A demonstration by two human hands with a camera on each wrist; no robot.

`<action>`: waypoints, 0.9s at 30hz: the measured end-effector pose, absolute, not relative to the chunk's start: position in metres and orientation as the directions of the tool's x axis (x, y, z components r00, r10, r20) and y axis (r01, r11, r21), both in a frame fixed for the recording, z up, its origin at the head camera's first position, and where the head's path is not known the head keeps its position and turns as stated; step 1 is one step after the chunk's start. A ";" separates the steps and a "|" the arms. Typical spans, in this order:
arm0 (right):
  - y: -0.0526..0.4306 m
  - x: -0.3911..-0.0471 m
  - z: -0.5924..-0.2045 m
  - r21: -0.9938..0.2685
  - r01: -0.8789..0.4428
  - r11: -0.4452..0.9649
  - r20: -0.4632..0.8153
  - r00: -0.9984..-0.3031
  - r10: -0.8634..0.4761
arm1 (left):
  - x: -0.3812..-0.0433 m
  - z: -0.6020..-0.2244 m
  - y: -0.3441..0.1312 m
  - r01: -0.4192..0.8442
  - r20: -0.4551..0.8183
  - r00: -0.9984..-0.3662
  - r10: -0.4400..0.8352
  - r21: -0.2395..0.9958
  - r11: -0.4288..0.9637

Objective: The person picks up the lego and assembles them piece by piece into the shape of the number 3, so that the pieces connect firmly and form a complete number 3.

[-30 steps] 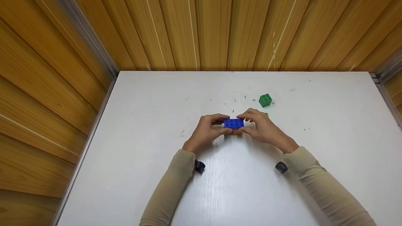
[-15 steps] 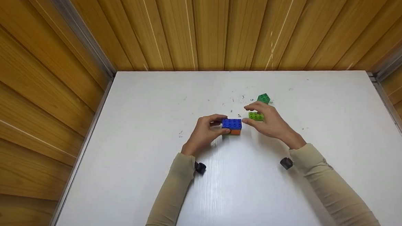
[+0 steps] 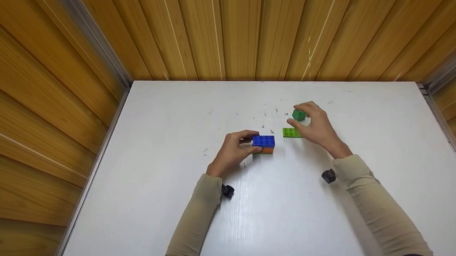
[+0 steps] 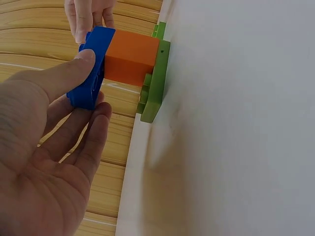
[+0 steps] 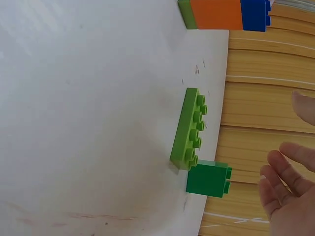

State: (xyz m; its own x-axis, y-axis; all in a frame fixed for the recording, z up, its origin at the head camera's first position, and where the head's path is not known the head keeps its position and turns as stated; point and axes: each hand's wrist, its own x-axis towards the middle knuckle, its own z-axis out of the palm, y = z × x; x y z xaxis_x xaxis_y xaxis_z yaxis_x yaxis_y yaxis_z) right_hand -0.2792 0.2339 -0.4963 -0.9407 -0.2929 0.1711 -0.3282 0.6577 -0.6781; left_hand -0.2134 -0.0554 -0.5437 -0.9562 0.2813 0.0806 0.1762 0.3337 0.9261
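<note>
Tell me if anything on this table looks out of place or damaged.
Nothing stands out. The brick stack sits square in the left hand, the flat green plate and dark green cube lie intact, and the white table shows only small scuff marks.

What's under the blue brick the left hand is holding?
Under the blue brick sits an orange brick, then a light green plate on the table. The plate's underside is hidden.

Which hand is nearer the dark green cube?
Right. The right hand hovers open around the dark green cube, not yet gripping it. The left hand is farther off, pinching the blue brick atop the orange one.
</note>
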 end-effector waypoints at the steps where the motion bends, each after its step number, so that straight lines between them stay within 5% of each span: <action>1: 0.235 -0.281 -0.497 -0.678 -0.316 0.664 0.166 -0.946 -0.280 | -0.213 -0.544 -0.055 0.174 0.079 -0.956 0.281 0.927 0.333; 27: 0.235 -0.308 -0.536 -0.746 -0.039 0.665 0.070 -0.997 0.021 | -0.214 -0.548 -0.057 0.188 0.103 -0.956 0.276 0.935 0.299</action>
